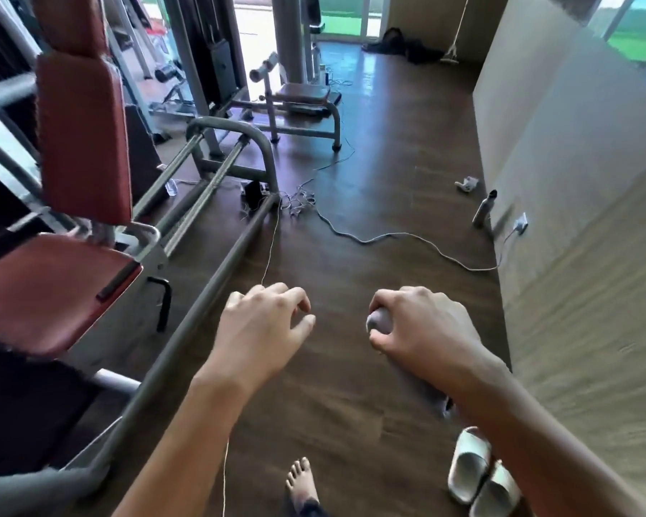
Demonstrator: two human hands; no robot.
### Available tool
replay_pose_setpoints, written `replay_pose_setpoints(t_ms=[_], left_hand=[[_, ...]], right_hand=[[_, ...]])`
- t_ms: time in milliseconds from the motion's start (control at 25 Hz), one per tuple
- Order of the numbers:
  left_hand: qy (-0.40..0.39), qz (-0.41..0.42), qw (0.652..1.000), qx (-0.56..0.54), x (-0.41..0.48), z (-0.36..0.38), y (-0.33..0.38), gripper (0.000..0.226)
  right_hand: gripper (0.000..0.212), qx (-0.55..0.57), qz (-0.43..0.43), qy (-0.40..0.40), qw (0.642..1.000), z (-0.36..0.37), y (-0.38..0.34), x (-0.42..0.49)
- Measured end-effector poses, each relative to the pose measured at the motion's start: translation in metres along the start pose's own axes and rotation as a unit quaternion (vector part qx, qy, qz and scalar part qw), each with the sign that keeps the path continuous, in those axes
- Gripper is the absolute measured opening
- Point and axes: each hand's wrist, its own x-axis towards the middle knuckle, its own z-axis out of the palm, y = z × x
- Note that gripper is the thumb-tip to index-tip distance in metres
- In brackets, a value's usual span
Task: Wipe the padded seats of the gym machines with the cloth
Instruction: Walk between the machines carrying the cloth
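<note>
My right hand (422, 322) is closed around a bunched grey cloth (379, 320); more of the cloth hangs under my forearm. My left hand (265, 322) hovers beside it over the floor, fingers loosely curled and holding nothing. A machine with a red padded seat (45, 292) and a red backrest (83, 139) stands at the left, well left of both hands. A second machine with a dark padded seat (303, 92) stands farther back in the middle.
A grey frame bar (202, 304) runs diagonally just left of my left hand. Cables (388, 236) trail across the wooden floor to a wall socket (521, 222). A bottle (483, 208) stands by the right wall. White slippers (478, 475) and my bare foot (301, 483) are below.
</note>
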Motion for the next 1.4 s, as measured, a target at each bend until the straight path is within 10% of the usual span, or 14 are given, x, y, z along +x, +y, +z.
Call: replay_pose_setpoints(t_ms=[880,1400], left_hand=[[0.069,-0.048,0.996,-0.028,0.559,0.027,-0.017,0.031],[0.12,-0.142,0.982,-0.046,0.931,0.041,-0.146,0.023]], right_hand=[[0.021,0.026,0.02,0.024,0.999,-0.104,0.162,0.547],[0.025,0.022,-0.077,-0.005,0.997,-0.131,0.131,0.976]])
